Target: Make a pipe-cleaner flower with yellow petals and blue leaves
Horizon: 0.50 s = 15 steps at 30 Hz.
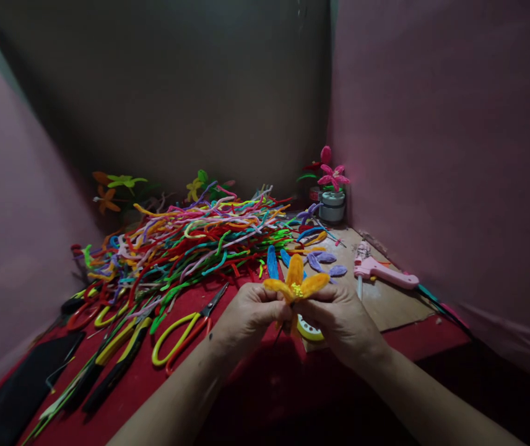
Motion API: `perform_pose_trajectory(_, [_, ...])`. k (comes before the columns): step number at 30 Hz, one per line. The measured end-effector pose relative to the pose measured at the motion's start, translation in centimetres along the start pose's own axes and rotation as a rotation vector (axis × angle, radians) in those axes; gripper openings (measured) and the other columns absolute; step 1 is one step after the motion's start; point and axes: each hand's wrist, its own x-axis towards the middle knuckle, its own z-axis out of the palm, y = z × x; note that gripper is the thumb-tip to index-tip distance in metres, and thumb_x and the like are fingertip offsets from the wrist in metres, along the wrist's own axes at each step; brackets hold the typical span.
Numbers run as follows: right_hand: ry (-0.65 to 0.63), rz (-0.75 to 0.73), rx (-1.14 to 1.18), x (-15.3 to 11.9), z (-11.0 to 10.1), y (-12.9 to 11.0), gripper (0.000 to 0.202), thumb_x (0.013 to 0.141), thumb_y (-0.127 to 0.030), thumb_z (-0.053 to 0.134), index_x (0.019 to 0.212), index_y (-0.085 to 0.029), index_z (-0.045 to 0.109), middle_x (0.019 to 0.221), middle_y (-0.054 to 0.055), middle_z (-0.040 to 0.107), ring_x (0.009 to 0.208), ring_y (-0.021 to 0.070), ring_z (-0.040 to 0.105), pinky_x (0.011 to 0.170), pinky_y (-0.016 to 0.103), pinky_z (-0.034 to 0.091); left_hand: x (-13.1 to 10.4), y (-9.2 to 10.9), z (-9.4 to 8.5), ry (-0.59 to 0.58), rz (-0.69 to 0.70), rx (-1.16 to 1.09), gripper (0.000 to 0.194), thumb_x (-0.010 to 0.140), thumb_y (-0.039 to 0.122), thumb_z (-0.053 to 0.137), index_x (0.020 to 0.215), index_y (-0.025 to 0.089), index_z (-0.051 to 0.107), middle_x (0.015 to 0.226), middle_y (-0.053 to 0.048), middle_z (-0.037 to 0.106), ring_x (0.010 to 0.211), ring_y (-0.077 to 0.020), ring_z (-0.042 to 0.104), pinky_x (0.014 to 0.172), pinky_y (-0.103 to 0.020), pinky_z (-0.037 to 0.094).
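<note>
An orange fuzzy flower (295, 272) with a yellow centre is held upright between both hands, over the front of the red table. My left hand (251, 313) pinches its left underside, thumb and fingers pressed together. From the right, my right hand (343, 319) grips the flower's base the same way. The fingertips of both hands nearly meet below the petals, and the part of the flower under them is mostly hidden. Just behind the flower lie blue petals (272, 262) and purple petals (321, 257). Beneath my right hand a yellow-rimmed white round object (309, 329) shows partly.
Colourful pipe cleaners (209, 238) heap behind to the left. Scissors (174, 337) and pliers (123, 353) lie left, near a black flat object (23, 387). A pink glue gun (386, 272) rests on cardboard (395, 306). Pink flowers (334, 177) stand in a pot (332, 207) behind.
</note>
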Motion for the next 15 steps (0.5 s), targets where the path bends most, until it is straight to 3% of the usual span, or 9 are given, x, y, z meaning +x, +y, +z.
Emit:
perform_pose_trajectory(3, [-0.034, 0.008, -0.046, 0.06, -0.03, -0.02, 0.013, 0.066, -0.029, 0.074, 0.075, -0.02, 0.075, 0.066, 0.002, 0.065, 0.068, 0.0124, 0.057, 0.067, 0.026, 0.047, 0.02, -0.15, -0.27, -0.032, -0.044, -0.008, 0.012, 0.058, 0.021, 0.073, 0.061, 0.01, 0.07, 0.054, -0.003, 0.058, 0.048, -0.0105, 0.048, 0.05, -0.024, 0.039])
perform_pose_trajectory(7, [-0.105, 0.061, -0.056, -0.05, -0.1, 0.04, 0.018, 0.069, -0.032, 0.071, 0.081, -0.02, 0.075, 0.067, 0.004, 0.067, 0.061, 0.0133, 0.059, 0.055, 0.025, 0.047, -0.04, -0.49, -0.43, -0.102, -0.083, -0.043, 0.018, 0.06, 0.025, 0.072, 0.07, 0.01, 0.071, 0.059, -0.005, 0.061, 0.048, -0.0119, 0.05, 0.047, -0.025, 0.04])
perform_pose_trajectory(10, [-0.097, 0.073, -0.028, -0.25, -0.15, 0.17, 0.016, 0.068, -0.033, 0.072, 0.075, -0.019, 0.075, 0.065, 0.004, 0.066, 0.058, 0.0147, 0.059, 0.053, 0.027, 0.048, -0.13, -0.59, -0.27, -0.106, -0.115, -0.05, 0.015, 0.059, 0.023, 0.071, 0.064, 0.009, 0.07, 0.053, -0.004, 0.059, 0.043, -0.0105, 0.048, 0.044, -0.024, 0.04])
perform_pose_trajectory(15, [-0.039, 0.01, 0.048, -0.35, -0.2, 0.76, 0.011, 0.065, -0.03, 0.074, 0.068, -0.02, 0.073, 0.073, 0.004, 0.064, 0.069, 0.0171, 0.06, 0.059, 0.028, 0.049, -0.22, -0.65, -0.08, -0.066, -0.15, -0.098, 0.013, 0.058, 0.019, 0.07, 0.052, 0.01, 0.063, 0.042, 0.0, 0.051, 0.035, -0.0086, 0.044, 0.038, -0.022, 0.033])
